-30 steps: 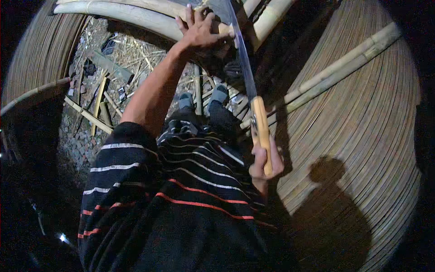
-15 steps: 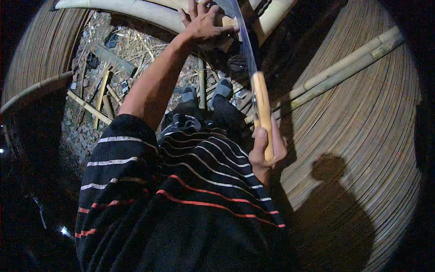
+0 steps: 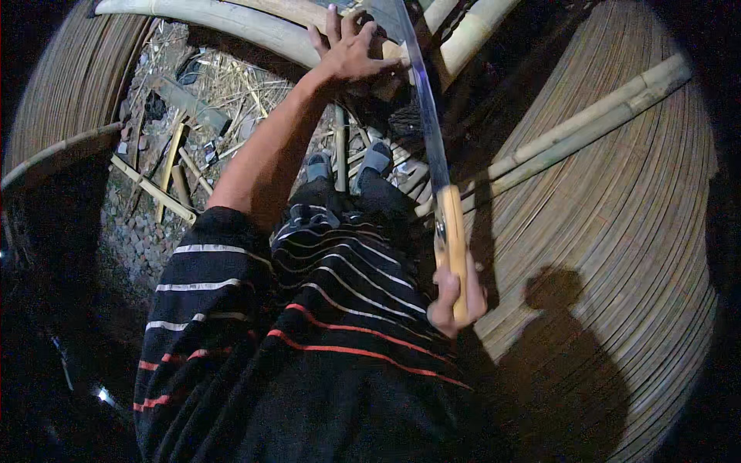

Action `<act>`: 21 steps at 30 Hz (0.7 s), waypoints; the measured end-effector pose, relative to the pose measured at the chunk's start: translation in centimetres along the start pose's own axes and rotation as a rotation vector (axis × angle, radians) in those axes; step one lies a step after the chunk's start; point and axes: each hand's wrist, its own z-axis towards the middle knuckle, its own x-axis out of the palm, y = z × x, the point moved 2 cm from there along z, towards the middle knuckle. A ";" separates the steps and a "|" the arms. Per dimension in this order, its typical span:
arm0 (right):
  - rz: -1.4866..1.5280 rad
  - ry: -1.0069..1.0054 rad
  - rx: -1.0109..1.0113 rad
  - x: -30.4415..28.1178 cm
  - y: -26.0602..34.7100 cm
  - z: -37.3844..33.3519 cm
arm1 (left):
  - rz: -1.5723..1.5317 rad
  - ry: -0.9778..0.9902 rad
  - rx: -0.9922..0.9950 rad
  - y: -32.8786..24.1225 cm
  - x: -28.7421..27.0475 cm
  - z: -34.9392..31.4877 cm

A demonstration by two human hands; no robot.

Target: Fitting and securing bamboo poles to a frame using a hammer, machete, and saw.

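Note:
My right hand [image 3: 458, 299] is wrapped round the light wooden handle of a handsaw [image 3: 429, 116]. Its long metal blade runs forward and slightly left, up past the top edge. Against the blade's left side lies the pale end of a bamboo pole [image 3: 392, 51]. My left hand [image 3: 353, 55] rests on that pole with fingers spread and thumb stretched toward the blade. Whether the teeth are inside a cut is too small to tell. The blade's far tip is out of view.
Thick bamboo poles [image 3: 224, 21] lie across the top, another [image 3: 478, 35] right of the blade. Bundled thin strips curve at right [image 3: 617, 208] and left [image 3: 73, 85], with a split pole [image 3: 594, 116] across the right bundle. Offcuts [image 3: 171, 166] and rubble lie near my sandalled feet [image 3: 374, 158].
My right hand has drawn the saw back toward my body, so more of the blade shows. The left hand stays on the bamboo pole with almost no movement.

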 end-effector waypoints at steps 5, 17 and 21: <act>-0.114 0.081 -0.017 0.9 -0.3 2.2 | 0.075 -0.073 0.058 0.9 2.3 0.6; 0.027 -0.085 0.040 2.8 -0.3 2.9 | -0.010 0.121 -0.030 -0.8 -0.9 0.6; 0.084 0.009 0.088 4.9 1.0 6.7 | 0.011 0.149 -0.045 1.3 -0.1 0.5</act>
